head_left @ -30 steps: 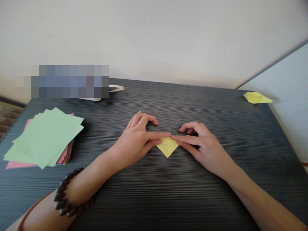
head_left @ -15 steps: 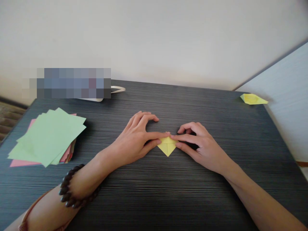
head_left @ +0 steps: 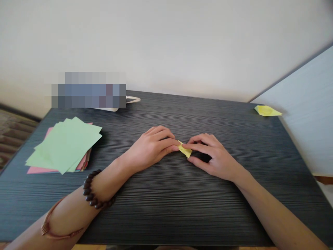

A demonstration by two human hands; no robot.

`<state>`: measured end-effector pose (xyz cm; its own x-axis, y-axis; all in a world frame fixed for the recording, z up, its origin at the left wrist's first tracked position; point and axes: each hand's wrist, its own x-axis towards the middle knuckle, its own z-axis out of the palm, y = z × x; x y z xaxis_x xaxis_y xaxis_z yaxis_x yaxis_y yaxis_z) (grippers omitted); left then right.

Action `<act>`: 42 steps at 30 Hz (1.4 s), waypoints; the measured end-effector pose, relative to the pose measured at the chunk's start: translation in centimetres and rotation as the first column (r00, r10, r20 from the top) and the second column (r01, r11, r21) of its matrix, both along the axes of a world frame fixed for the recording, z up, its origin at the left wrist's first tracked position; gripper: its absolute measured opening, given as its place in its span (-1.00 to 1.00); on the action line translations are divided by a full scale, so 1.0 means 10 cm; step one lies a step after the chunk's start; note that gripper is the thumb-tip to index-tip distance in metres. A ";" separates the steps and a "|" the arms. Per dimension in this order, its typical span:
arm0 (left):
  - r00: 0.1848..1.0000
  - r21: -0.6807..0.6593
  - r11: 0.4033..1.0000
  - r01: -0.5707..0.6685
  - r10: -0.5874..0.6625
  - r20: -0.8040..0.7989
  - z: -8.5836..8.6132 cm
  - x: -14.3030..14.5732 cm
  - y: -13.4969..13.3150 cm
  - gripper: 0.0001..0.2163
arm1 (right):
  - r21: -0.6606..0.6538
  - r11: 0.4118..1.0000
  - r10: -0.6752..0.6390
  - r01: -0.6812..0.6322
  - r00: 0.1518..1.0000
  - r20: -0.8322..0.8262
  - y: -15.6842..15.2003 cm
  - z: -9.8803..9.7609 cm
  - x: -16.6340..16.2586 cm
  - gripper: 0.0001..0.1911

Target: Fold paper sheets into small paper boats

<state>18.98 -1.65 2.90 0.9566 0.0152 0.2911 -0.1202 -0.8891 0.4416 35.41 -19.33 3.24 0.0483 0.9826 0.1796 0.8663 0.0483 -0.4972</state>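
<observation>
A small folded piece of yellow paper (head_left: 186,151) lies between my hands over the middle of the dark table (head_left: 166,208). My left hand (head_left: 152,147) pinches its left end between thumb and fingers. From the other side, my right hand (head_left: 210,152) has its index finger on top of the paper and its thumb at the lower right edge. The fingers cover part of the paper, so its full shape is hidden.
To the left is a fanned stack of green and pink paper sheets (head_left: 65,146). Behind it a blurred-out object (head_left: 91,95) with a white strap (head_left: 134,100) stands by the wall. Another folded yellow paper piece (head_left: 267,111) lies at the far right corner.
The yellow paper has gone from a flat, downward-pointing shape to a slanted, narrower one. My left fingers have closed in on it. The view has shifted slightly.
</observation>
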 end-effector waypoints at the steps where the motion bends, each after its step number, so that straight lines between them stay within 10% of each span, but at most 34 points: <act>1: 1.000 -0.006 1.000 -0.006 0.006 0.015 0.01 0.00 -0.02 -0.78 | 0.029 0.999 -0.017 0.017 1.000 -0.027 0.01 0.00 -0.02 -0.74; 8: 0.997 -0.141 0.988 -0.063 0.068 0.029 0.07 -0.03 -0.11 -0.79 | -0.046 0.992 -0.128 0.120 0.940 -0.316 0.02 0.10 -0.17 -0.79; 18: 0.977 -0.078 0.983 -0.165 0.152 -0.153 0.05 -0.01 -0.13 -0.86 | -0.139 0.964 -0.248 0.228 0.956 -0.155 0.04 0.01 -0.20 -0.90; 42: 0.984 -0.001 0.985 0.174 -0.174 -0.041 0.02 -0.08 0.05 -0.83 | 0.055 0.990 0.129 -0.134 0.988 0.081 -0.09 -0.07 0.00 -0.65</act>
<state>18.23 -1.11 3.12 0.9556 -0.1530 0.2520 -0.2551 -0.8575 0.4467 35.38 -20.21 2.52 -0.0968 0.9668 0.2366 0.8862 0.1919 -0.4217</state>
